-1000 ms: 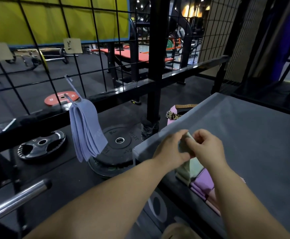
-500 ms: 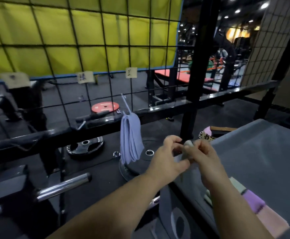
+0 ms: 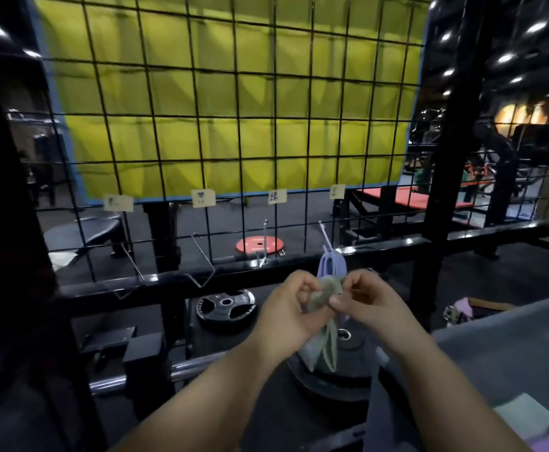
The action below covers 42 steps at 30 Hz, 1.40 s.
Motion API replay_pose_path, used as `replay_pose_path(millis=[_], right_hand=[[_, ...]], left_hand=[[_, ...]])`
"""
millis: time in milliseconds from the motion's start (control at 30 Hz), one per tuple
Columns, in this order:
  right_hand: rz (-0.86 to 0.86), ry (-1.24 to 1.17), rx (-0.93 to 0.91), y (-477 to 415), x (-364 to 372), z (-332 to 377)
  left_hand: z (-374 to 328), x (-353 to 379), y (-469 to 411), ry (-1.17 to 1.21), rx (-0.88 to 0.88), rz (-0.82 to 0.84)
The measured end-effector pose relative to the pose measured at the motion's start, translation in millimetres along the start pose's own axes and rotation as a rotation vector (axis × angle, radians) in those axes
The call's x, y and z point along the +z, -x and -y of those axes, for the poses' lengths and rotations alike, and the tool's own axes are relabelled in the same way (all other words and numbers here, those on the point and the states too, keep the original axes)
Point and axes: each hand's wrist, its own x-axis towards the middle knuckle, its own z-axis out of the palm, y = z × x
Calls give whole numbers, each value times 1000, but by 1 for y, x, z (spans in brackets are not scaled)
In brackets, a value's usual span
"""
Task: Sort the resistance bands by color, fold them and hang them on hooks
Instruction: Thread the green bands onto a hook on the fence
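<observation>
Against the wire grid (image 3: 237, 117), left hand (image 3: 284, 309) and right hand (image 3: 372, 303) pinch a bunched green band (image 3: 324, 292) between them, tails dangling; purple bands (image 3: 331, 265) half hidden behind.

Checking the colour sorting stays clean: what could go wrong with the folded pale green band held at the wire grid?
The pale green elastic band, pinched by left hand and right hand, sits in front of the lilac bands on the rightmost wire hook; it could land there, mixing colours, rather than on the bare wire hook beside it. Its tails hang loose, so the fold may open or slip onto the black weight plate.
</observation>
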Motion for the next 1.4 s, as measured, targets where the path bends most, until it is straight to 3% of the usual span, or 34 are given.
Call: replay_pose_path(millis=[233, 500, 833, 1400], right_hand=[[114, -20, 37, -23, 41, 7], [102, -60, 48, -55, 66, 11], [141, -38, 61, -83, 85, 9], [142, -18, 146, -101, 89, -10]], left_hand=[[9, -36, 3, 66, -40, -64], [14, -64, -13, 182, -47, -122], [22, -86, -30, 145, -73, -290], [26, -75, -42, 62, -132, -294]])
